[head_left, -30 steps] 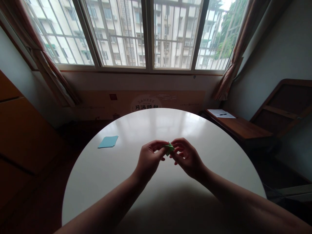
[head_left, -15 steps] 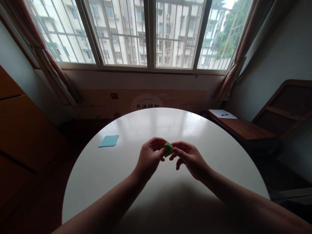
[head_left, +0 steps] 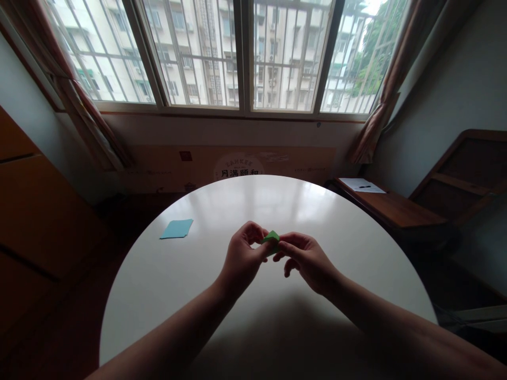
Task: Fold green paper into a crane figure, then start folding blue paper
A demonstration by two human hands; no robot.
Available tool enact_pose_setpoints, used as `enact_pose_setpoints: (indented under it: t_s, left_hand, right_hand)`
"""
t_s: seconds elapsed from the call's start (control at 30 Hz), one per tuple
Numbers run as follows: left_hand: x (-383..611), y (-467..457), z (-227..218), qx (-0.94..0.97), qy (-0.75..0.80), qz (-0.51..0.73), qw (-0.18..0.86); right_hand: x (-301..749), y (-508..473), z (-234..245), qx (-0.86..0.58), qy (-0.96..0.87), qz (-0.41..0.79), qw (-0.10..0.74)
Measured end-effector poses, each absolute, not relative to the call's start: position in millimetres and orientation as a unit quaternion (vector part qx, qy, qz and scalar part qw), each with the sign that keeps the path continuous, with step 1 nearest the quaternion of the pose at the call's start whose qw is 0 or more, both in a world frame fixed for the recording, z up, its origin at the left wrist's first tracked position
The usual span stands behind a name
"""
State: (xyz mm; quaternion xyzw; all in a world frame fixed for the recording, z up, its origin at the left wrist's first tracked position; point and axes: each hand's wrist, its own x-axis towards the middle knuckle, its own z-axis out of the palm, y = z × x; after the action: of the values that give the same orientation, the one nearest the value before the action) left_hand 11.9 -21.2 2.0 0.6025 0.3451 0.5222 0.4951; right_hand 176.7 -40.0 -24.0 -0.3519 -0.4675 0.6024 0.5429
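Note:
A small piece of folded green paper [head_left: 272,237] is held up above the middle of the white table. My left hand [head_left: 247,250] pinches it from the left, thumb across its front. From the right, my right hand [head_left: 304,253] grips its edge between thumb and index finger, with the other fingers loosely curled below. Parts of the paper are hidden behind my fingers, so its full shape does not show. Left of my hands, a stack of light blue paper squares [head_left: 176,229] lies flat on the table.
The round white table [head_left: 158,301] fills the space before me. Beyond its right edge stands a low wooden table [head_left: 412,210] with a white sheet [head_left: 352,185] and a black pen [head_left: 365,187] on it. A large printed box [head_left: 158,158] sits under the barred window.
The green paper has turned in my fingers, and its pointed top now shows above my left thumb. My right hand has shifted slightly left. The blue stack has stayed put.

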Motion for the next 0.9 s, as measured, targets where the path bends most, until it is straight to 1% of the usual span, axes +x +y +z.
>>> enact_pose_setpoints:
  t_s: [0.4,0.9]
  left_hand:
    - [8.1,-20.6,7.7,0.602,0.334,0.508,0.518]
    - [6.5,-17.2,10.6,0.529,0.331,0.502,0.599]
  right_hand:
    - [177.6,-41.1,-20.5,-0.356,-0.472,0.588,0.552]
    - [183.8,-41.1,-16.2,-0.341,-0.469,0.605,0.545]
